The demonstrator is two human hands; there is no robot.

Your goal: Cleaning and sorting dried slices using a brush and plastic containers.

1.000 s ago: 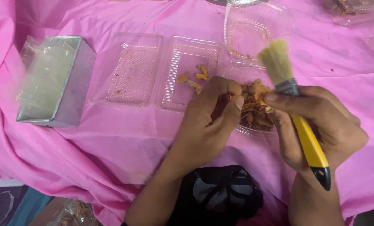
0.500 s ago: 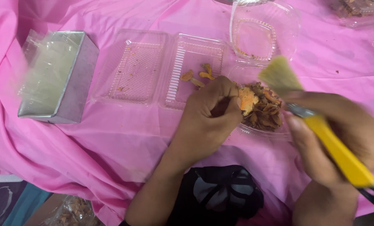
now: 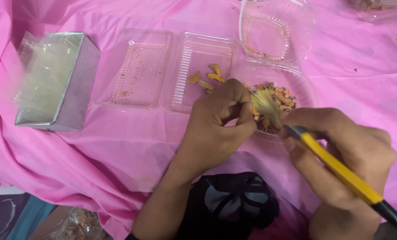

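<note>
My left hand (image 3: 218, 122) pinches a small orange mushroom (image 3: 254, 111) between its fingertips, just over a clear plastic tray (image 3: 306, 91) that holds several orange mushroom pieces. My right hand (image 3: 340, 151) grips a yellow-handled brush (image 3: 340, 168); its pale bristles (image 3: 266, 104) press against the held mushroom. Left of that tray lies an open clear clamshell box (image 3: 180, 58) with a few orange mushrooms (image 3: 206, 78) in its right half and only crumbs in its left half.
A grey metal tin (image 3: 80, 86) lined with clear plastic stands at the left on the pink tablecloth (image 3: 96, 146). An empty clear container (image 3: 269, 31) sits at the back. A black cloth (image 3: 234, 202) lies at the table's near edge.
The brush has swung down from upright until its bristles meet the mushroom in my left hand. My right hand moved lower and right. The left hand stayed over the tray.
</note>
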